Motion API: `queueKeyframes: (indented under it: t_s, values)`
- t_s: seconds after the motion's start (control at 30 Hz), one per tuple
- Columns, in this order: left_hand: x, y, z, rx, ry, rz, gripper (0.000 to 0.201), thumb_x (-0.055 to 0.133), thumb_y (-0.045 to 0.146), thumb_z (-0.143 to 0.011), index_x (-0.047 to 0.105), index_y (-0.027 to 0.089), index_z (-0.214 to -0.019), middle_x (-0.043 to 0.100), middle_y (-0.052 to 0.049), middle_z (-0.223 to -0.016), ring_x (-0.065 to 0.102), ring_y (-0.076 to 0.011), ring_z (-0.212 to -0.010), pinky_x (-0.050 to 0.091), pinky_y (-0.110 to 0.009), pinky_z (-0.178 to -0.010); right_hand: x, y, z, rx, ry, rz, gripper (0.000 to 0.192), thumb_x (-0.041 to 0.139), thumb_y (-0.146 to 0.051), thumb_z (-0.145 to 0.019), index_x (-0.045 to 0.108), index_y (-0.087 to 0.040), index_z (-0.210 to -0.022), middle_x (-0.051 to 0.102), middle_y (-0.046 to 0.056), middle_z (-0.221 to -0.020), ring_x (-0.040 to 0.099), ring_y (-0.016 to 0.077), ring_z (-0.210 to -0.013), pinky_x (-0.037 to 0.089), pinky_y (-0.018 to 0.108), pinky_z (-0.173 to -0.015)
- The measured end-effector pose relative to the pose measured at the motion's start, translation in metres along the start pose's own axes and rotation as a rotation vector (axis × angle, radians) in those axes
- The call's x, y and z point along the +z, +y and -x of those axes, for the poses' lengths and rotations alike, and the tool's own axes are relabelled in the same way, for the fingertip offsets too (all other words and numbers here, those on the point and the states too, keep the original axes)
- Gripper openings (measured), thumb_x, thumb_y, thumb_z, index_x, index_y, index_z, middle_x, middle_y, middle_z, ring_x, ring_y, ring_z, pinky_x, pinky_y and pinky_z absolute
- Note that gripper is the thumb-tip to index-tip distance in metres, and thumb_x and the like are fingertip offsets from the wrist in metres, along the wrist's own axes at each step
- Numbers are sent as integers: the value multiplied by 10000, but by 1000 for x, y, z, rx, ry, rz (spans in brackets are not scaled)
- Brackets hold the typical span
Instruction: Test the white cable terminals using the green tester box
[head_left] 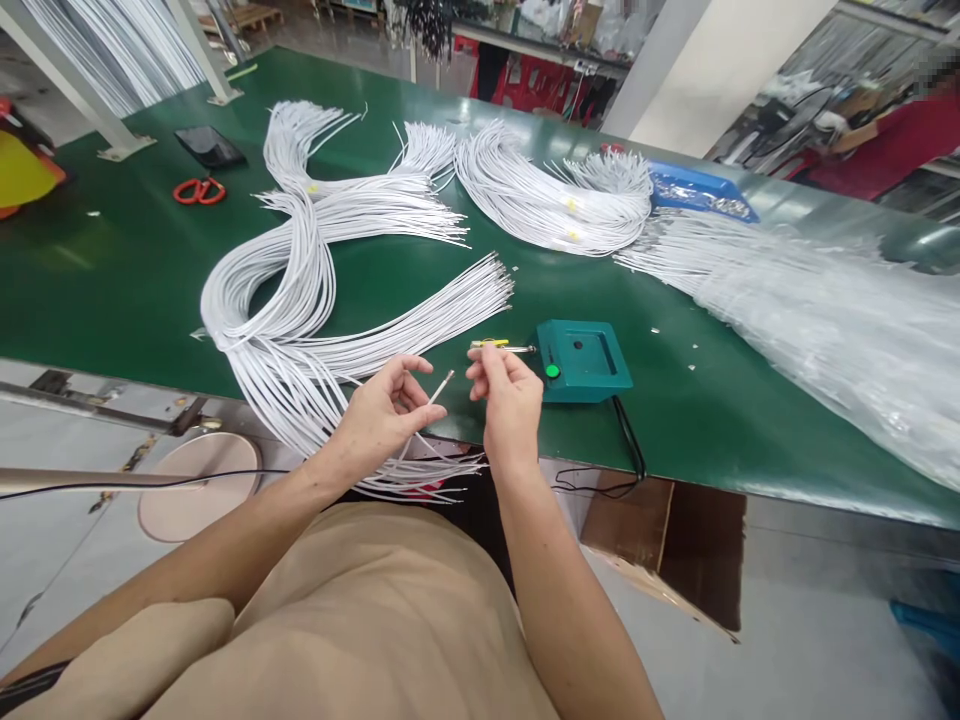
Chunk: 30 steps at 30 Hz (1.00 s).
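My left hand pinches a single thin white wire near its stripped end, which points up and to the right. A few centimetres from that tip, my right hand has its fingertips pinched together; whether something tiny sits between them I cannot tell. Both hands hover at the near edge of the green table. A large bundle of white wires curves across the table and hangs over the edge below my left hand. A small teal box with a green button stands just right of my right hand.
More white wire bundles lie at the back, clear plastic bags to the right. Red scissors and a black phone rest far left. A blue tray sits at the back. A person in red works at far right. A cardboard box stands under the table.
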<state>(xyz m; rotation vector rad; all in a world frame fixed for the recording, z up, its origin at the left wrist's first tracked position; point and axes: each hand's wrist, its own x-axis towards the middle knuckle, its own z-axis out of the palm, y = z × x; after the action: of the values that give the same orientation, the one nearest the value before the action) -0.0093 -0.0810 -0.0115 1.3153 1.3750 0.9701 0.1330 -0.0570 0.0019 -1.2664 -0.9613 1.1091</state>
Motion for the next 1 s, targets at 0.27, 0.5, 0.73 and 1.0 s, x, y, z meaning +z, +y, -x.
queueKeyframes:
  t_s: [0.27, 0.5, 0.73, 1.0]
  values:
    - [0, 0, -1, 2, 7, -6, 450, 736, 290, -682, 516, 212, -1067, 553, 55, -682, 542, -109, -607, 439, -231, -590, 0, 4, 15, 140, -146, 49, 270, 735, -408, -667, 667, -171, -775, 620, -16, -687, 493, 96, -576, 417, 232, -557]
    - [1, -1, -1, -32, -23, 96, 332, 707, 302, -723, 573, 168, -996, 619, 19, -702, 588, -125, -658, 463, -254, -653, 3, 9, 15, 284, -196, -325, 140, 681, -292, -698, 679, -155, -724, 517, -42, -605, 371, 62, -522, 325, 227, -520]
    - [-1, 1, 2, -66, -114, 195, 176, 659, 303, -776, 644, 146, -855, 678, -21, -753, 607, -126, -674, 486, -268, -705, 2, 12, 11, 396, -249, -516, 129, 625, -189, -682, 676, -175, -800, 453, -54, -588, 322, 71, -521, 303, 227, -509]
    - [-2, 5, 4, -103, -126, 172, 202, 670, 333, -765, 640, 149, -843, 645, -3, -737, 597, -119, -669, 479, -245, -668, -7, 0, 3, 208, -340, -156, 123, 698, -317, -706, 722, -199, -733, 646, -7, -728, 480, 100, -647, 385, 246, -646]
